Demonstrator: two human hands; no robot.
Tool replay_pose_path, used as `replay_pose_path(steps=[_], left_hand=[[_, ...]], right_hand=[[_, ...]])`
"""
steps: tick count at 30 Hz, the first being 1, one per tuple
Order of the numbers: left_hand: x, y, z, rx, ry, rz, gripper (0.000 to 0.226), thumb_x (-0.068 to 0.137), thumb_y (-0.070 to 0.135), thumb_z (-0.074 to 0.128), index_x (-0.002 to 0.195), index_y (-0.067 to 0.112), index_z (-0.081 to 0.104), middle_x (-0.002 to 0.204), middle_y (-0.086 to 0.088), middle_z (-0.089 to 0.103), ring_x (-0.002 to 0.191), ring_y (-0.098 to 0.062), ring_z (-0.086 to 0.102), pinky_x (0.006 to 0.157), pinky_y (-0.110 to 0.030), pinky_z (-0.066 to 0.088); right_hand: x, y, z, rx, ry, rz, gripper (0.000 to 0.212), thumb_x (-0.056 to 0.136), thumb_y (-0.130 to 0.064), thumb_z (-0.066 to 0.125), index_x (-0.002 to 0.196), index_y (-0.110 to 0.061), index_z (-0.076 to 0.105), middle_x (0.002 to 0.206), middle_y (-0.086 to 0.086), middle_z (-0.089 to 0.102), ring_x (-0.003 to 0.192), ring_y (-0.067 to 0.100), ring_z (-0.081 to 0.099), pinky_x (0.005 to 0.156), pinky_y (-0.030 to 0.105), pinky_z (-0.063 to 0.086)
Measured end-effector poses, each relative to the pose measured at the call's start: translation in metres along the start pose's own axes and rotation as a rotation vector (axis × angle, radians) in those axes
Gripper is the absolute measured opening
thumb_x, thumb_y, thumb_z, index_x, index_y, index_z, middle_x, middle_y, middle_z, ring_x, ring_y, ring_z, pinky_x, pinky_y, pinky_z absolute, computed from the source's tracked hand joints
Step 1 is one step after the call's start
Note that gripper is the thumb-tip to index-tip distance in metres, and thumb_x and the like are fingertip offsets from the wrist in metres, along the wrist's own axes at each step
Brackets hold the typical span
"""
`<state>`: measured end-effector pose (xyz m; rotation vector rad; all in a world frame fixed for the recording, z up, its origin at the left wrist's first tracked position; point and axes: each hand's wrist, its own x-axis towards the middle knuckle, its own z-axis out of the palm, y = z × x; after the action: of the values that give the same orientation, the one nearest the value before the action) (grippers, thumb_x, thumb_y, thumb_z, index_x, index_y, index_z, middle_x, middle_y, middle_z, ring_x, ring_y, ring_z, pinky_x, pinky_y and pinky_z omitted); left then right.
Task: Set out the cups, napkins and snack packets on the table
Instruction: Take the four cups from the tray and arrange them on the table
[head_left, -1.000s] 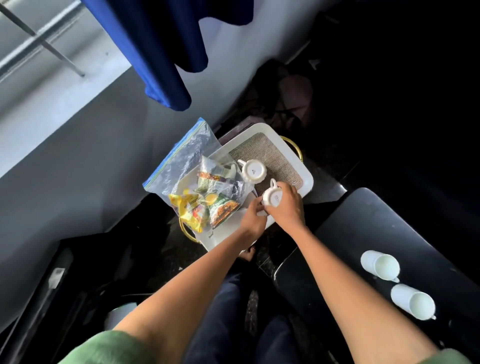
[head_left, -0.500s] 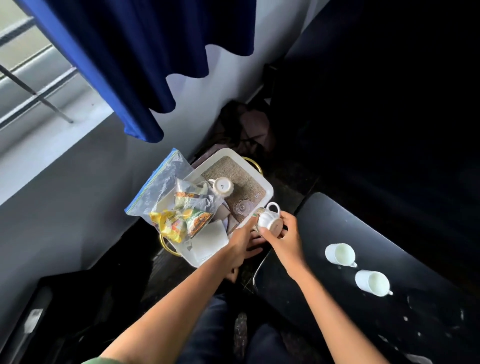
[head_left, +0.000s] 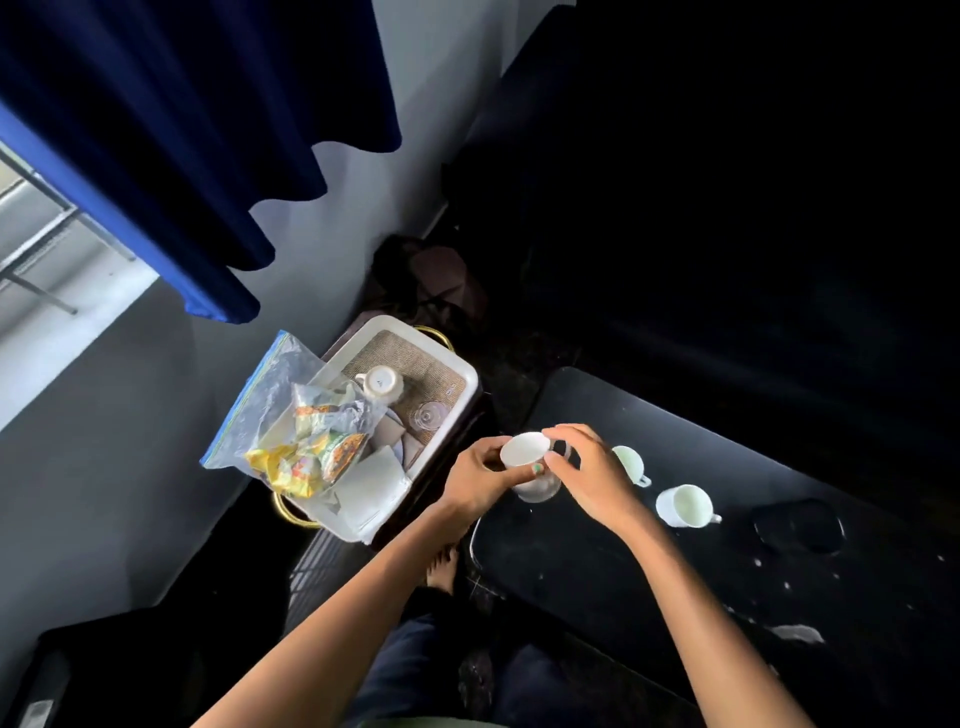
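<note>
Cup, centre frame: gripped by left hand and right hand; set upright beside placed cups on surface.

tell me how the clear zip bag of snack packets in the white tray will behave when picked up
The clear plastic zip bag with the blue strip looks thin and crumpled, so it will probably be floppy and sag. The colourful snack packets inside sit bunched low and may shift. It seems light, leaning over the white tray's rim.
</note>
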<state>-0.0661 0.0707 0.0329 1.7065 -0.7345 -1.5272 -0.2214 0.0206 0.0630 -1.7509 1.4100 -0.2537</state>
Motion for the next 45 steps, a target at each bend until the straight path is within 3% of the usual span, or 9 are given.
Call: replay_pose_path(steps=[3,6,11,17,22,29,32,39,45], left_hand=[[-0.003,0.000,0.004,0.133,-0.018,0.063,0.055,0.060,0.021,0.089,0.109,0.024,0.063,0.109,0.000,0.067,0.102,-0.020,0.064,0.094,-0.039,0.052],[-0.006,0.002,0.010,0.287,-0.079,0.142,0.061,0.057,0.026,0.089,0.110,0.029,0.059,0.109,0.008,0.065,0.101,-0.012,0.063,0.085,-0.025,0.052],[-0.008,0.006,0.032,0.487,-0.154,0.263,0.065,0.059,0.023,0.086,0.116,0.028,0.055,0.111,0.015,0.060,0.100,0.000,0.057,0.072,-0.007,0.042],[-0.010,0.000,0.070,0.621,-0.210,0.344,0.055,0.063,0.022,0.079,0.115,0.020,0.059,0.109,0.000,0.066,0.099,-0.018,0.062,0.082,-0.035,0.052],[-0.001,-0.021,0.100,0.764,-0.266,0.241,0.064,0.077,0.016,0.068,0.136,0.019,0.044,0.134,-0.001,0.054,0.124,-0.018,0.049,0.101,-0.028,0.040],[0.021,-0.061,0.126,1.074,-0.455,0.121,0.087,0.082,0.009,0.061,0.152,0.025,0.012,0.159,0.003,0.020,0.144,-0.016,0.023,0.115,-0.029,0.027],[0.034,-0.076,0.137,1.132,-0.513,-0.017,0.092,0.083,0.009,0.059,0.152,0.027,0.001,0.160,0.007,0.011,0.143,-0.017,0.026,0.111,-0.035,0.035],[0.069,-0.093,0.161,1.176,-0.602,-0.149,0.094,0.084,0.012,0.061,0.152,0.016,-0.003,0.161,0.000,0.008,0.144,-0.021,0.026,0.114,-0.035,0.031],[0.086,-0.097,0.162,1.220,-0.621,-0.223,0.089,0.085,0.013,0.061,0.153,0.015,0.003,0.155,-0.008,0.029,0.134,-0.028,0.040,0.105,-0.036,0.040]], right_hand=[[-0.008,0.006,-0.018,-0.020,-0.098,0.027,0.044,0.085,-0.024,0.065,0.127,-0.024,0.054,0.121,-0.006,0.050,0.106,0.012,0.053,0.090,0.029,0.044],[-0.017,0.016,-0.029,-0.003,-0.166,0.066,0.064,0.077,-0.028,0.074,0.135,-0.026,0.046,0.112,-0.008,0.044,0.103,0.006,0.046,0.086,0.022,0.037],[-0.033,0.037,-0.031,-0.040,-0.142,0.094,0.073,0.068,-0.027,0.080,0.133,-0.030,0.046,0.113,-0.010,0.045,0.114,0.012,0.045,0.090,0.028,0.039],[-0.052,0.065,-0.019,-0.221,0.055,0.092,0.079,0.060,-0.032,0.083,0.131,-0.030,0.048,0.125,-0.010,0.061,0.112,0.016,0.057,0.091,0.037,0.044],[-0.055,0.097,-0.002,-0.236,0.139,0.136,0.070,0.056,-0.030,0.085,0.120,-0.024,0.057,0.115,-0.006,0.067,0.101,0.017,0.063,0.080,0.031,0.049],[-0.054,0.161,0.028,-0.354,0.070,0.168,0.078,0.061,-0.034,0.084,0.128,-0.013,0.051,0.116,0.003,0.068,0.103,0.019,0.065,0.087,0.032,0.045],[-0.048,0.184,0.040,-0.389,0.012,0.186,0.072,0.069,-0.034,0.077,0.132,-0.017,0.045,0.119,0.000,0.065,0.108,0.018,0.061,0.093,0.031,0.037],[-0.028,0.225,0.051,-0.420,-0.040,0.225,0.066,0.071,-0.026,0.073,0.130,-0.015,0.046,0.112,0.001,0.067,0.103,0.022,0.062,0.088,0.034,0.042],[-0.011,0.236,0.056,-0.454,-0.116,0.266,0.061,0.077,-0.027,0.070,0.130,-0.014,0.042,0.116,0.002,0.064,0.109,0.022,0.059,0.090,0.035,0.038]])
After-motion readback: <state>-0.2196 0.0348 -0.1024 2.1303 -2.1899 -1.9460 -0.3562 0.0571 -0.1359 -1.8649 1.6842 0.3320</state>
